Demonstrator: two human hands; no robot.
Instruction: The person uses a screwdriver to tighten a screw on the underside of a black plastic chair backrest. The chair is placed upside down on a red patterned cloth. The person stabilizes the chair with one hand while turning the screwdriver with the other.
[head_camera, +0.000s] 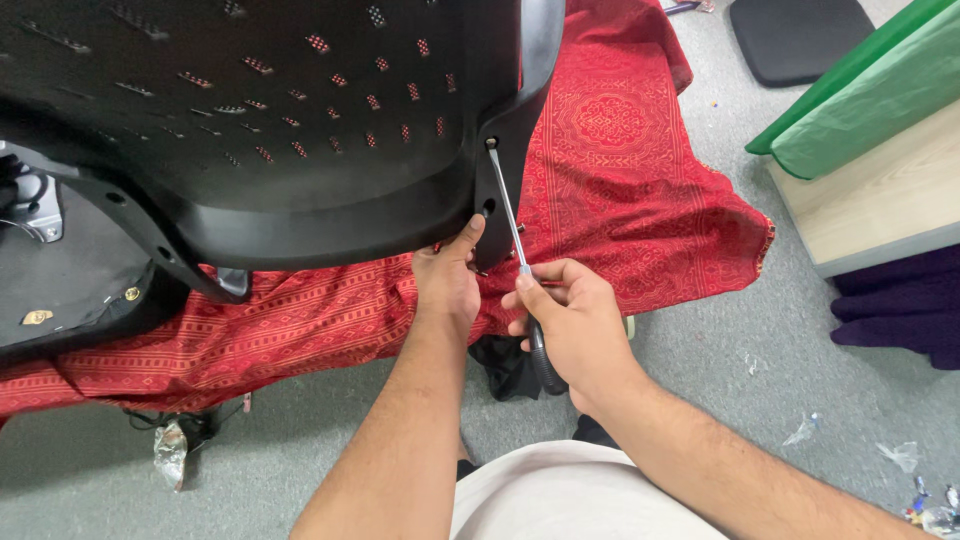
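Note:
A black perforated plastic chair back (270, 120) fills the upper left and lies over a red patterned cloth (620, 160). My right hand (570, 325) grips the black handle of a long screwdriver (508, 205). Its metal shaft slants up, and the tip sits in a hole on the chair back's right edge. My left hand (447, 280) rests under that edge, thumb pressed against the plastic near a second hole.
A black chair seat with metal fittings (60, 270) lies at the left. A wooden board with green covering (880, 150) stands at the right, and a dark cushion (800, 35) lies at the top right. Scraps of wrapper (170, 450) litter the grey carpet.

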